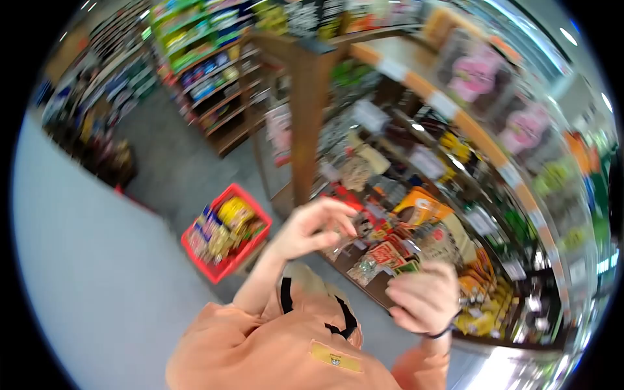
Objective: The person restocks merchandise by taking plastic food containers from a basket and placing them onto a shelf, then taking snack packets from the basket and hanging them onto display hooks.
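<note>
My left hand (315, 229) is raised in front of my chest, fingers curved and apart, with nothing visible in it. To its right, my right hand (424, 296) is held up with bent fingers, blurred by motion; whether it holds anything is hidden. Both hands are in front of a low shelf display with packaged snacks, among them a red packet (387, 255) and an orange bag (422, 207). Neither hand visibly touches a package. A dark band circles my right wrist.
A red basket (190, 250) filled with packets stands on the floor at the left. A wooden post (307, 117) rises beside the display. Farther back are stocked shelves (218, 84). Pink packages (478, 75) sit on the upper shelf at the right.
</note>
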A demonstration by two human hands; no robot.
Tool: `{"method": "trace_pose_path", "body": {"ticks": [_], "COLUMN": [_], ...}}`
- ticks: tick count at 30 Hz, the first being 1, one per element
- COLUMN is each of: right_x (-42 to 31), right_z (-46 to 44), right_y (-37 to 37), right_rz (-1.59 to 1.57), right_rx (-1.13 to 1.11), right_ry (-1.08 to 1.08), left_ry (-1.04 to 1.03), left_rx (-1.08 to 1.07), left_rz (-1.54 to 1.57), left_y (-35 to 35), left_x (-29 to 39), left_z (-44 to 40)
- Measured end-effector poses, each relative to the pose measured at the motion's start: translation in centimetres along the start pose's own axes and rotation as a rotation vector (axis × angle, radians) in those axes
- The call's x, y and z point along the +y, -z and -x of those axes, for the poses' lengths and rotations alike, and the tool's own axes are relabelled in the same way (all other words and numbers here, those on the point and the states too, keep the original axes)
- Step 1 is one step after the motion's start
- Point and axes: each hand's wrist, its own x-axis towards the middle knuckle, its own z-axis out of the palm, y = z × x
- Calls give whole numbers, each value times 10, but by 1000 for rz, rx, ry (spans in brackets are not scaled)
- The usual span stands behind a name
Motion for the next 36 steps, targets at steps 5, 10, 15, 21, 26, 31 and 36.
{"method": "trace_pose_path", "body": {"ticks": [5, 10, 15, 21, 26, 31, 36], "right_x": [11, -25, -37, -20, -40, -65, -27], "right_z": [81, 162, 172, 181, 163, 76, 3], "right_y": [-162, -260, -310, -408, -487, -545, -603], "right_rz": [-226, -418, -608, -431, -524, -673, -650], "right_rx": [32, -157, -494, -1058, -906, -563, -450], "right_ry": [-395, -802, -954, -912, -1031, -1134, -862], "left_ry": [457, 692, 937, 1031, 1075, 987, 637], "left_rx": [487, 646, 533, 334, 557, 997, 1426], "left_rz": [46, -329, -734, -941, -514, 177, 1139], "left_y": [-19, 11, 57, 116, 154, 189, 214], "left_x": [-118, -181, -168, -166, -159, -183, -234], "left_z": [149, 275, 318, 372, 388, 368, 326]}}
